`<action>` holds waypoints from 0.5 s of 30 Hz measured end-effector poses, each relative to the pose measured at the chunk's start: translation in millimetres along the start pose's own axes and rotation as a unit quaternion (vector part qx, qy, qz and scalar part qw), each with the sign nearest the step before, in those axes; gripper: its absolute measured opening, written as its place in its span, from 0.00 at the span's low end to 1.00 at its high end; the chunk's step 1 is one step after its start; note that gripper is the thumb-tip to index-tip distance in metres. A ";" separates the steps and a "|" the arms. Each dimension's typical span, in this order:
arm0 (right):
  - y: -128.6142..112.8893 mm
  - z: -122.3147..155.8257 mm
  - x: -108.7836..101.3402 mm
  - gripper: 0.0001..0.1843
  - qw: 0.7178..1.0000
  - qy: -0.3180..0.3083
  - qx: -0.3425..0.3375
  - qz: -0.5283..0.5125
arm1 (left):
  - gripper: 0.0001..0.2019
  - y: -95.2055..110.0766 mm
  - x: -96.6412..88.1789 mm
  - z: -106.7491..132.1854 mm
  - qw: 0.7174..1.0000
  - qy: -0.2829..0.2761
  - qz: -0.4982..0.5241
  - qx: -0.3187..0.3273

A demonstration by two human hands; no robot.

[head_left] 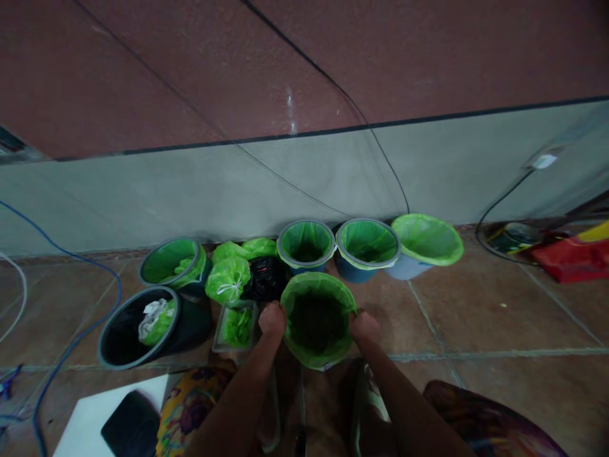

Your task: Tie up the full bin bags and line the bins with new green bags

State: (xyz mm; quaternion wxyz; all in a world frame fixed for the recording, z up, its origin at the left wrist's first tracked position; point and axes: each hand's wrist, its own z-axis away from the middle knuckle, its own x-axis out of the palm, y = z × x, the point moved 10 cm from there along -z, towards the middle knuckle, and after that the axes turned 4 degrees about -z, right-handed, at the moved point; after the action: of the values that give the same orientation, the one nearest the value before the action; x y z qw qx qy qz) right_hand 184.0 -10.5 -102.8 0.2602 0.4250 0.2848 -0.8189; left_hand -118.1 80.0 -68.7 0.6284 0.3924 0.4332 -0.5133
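Below the two-toned wall [285,184], on the tiled floor [480,311], three lined bins [354,273] stand behind a nearer green-lined bin [311,360], with a clear tub [217,344] to its left. The left hand [273,319] and right hand [365,327] are closed on the nearer bin's edge, at opposite sides.

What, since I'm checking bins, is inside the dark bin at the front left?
Inside the dark bin, a crumpled white and green bundle shows. What lies beneath it is covered, so I cannot tell.
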 end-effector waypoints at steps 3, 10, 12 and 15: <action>-0.9 2.9 -9.2 0.25 1.000 0.011 -0.010 -0.009 | 0.15 -2.4 -1.7 0.5 1.000 -0.007 0.027 -0.010; -16.6 -1.6 -28.3 0.26 0.996 0.071 -0.043 -0.012 | 0.30 -6.2 -11.8 -13.0 0.990 -0.010 0.132 -0.051; -18.0 -5.2 -22.3 0.24 0.997 0.068 -0.045 0.008 | 0.27 -3.1 -16.4 -21.4 0.988 -0.007 0.145 -0.049; -15.6 -10.4 -10.4 0.22 0.996 0.064 -0.049 0.035 | 0.25 5.6 -18.2 -33.2 0.992 -0.016 0.122 -0.029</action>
State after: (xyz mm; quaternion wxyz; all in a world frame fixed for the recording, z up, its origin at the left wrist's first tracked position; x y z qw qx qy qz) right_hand 184.5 9.6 -95.1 0.2905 0.4730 0.3255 -0.7654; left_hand -119.1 117.6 -61.7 0.7040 0.4158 0.3869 -0.4264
